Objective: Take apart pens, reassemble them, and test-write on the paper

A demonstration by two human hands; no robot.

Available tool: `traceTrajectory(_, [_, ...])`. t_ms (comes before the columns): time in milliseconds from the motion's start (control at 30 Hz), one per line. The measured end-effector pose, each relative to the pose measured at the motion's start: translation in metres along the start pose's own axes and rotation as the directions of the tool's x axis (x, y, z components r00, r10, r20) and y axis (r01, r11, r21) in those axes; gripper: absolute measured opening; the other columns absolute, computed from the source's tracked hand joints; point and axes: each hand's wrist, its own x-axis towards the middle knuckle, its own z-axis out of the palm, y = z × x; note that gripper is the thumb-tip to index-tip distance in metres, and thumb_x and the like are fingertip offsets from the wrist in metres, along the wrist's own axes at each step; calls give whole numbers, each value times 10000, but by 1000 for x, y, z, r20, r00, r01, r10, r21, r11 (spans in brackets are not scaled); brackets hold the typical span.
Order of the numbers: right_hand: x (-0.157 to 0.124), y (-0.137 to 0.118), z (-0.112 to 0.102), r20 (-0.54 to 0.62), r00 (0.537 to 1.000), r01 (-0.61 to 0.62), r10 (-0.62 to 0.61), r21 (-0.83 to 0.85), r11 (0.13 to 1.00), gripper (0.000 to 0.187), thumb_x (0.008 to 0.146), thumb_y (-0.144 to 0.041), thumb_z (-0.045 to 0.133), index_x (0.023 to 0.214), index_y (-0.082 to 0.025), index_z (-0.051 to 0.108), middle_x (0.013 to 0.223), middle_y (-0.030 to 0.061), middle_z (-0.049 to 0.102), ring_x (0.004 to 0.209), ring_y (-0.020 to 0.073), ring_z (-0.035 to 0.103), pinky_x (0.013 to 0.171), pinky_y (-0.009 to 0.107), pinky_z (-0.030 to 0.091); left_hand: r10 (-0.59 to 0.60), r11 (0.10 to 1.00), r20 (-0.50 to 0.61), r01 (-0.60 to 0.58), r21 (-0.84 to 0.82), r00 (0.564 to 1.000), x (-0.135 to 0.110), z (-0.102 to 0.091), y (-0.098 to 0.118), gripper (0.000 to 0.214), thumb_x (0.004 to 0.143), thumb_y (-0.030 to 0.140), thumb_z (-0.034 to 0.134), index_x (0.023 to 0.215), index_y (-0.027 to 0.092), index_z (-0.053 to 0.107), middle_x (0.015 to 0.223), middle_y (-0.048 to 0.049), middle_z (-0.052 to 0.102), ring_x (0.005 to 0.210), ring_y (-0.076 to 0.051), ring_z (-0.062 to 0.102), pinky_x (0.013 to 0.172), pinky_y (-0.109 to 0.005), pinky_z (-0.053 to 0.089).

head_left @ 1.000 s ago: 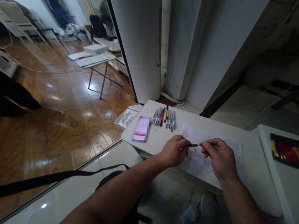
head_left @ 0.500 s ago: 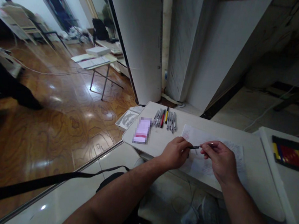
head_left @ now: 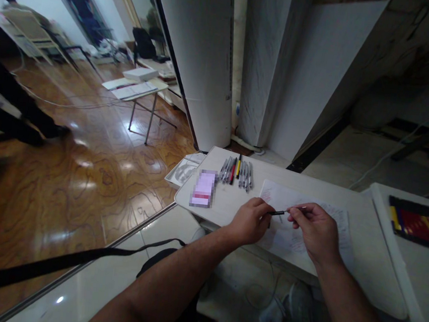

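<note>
1. On the table [head_left: 373, 247] we noted a row of pens [head_left: 238, 167] and a blurred, phone-shaped thing [head_left: 204, 188]; a dark case [head_left: 421, 224] lay to the right.
2. Our left hand [head_left: 252, 220] and right hand [head_left: 316, 229] blocked part of the paper [head_left: 286, 239].
3. We held the black pen [head_left: 278, 212] above it, long axis crosswise, rising slightly rightward.
4. Left fingers were clamped on the pen; right thumb and fingertips pinched its right end.
</note>
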Motion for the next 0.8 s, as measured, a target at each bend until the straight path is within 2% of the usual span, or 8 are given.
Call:
traceTrajectory(133, [-1, 2, 1, -19, 999, 39, -41, -84, 996, 286, 707, -421, 780, 800, -172, 673, 657, 50, 700, 550, 156, 634, 460, 241, 484, 1, 1000, 10, -1, -3, 1000, 1, 0, 0, 218, 880, 156, 502, 1016, 175, 671, 918, -77, 624, 889, -184, 587, 799, -308, 489])
traceTrajectory(300, [-1, 1, 1, -16, 998, 50, -53, -112, 992, 275, 725, -418, 767, 807, -176, 664, 659, 46, 701, 539, 149, 624, 464, 241, 485, 2, 1000, 1, -2, 0, 1000, 1, 0, -1, 212, 883, 157, 499, 1010, 170, 667, 924, -79, 626, 885, -182, 586, 790, -305, 487])
traceTrajectory(633, [0, 3, 2, -28, 999, 40, -43, -102, 994, 295, 703, -430, 778, 792, -172, 667, 642, 48, 697, 518, 151, 619, 448, 244, 490, -11, 1000, 2, 11, 16, 1000, 1, 1, 0, 187, 868, 162, 515, 977, 173, 666, 904, -74, 630, 871, -186, 586, 779, -314, 489])
traceTrajectory(800, [-1, 1, 3, -5, 1000, 1, -1, -53, 999, 293, 683, -413, 796, 763, -167, 657, 626, 42, 688, 511, 141, 612, 444, 230, 482, -4, 1000, 0, 4, 15, 1000, 1, 0, 1, 181, 860, 148, 519, 969, 169, 662, 908, -73, 632, 860, -181, 584, 771, -303, 486])
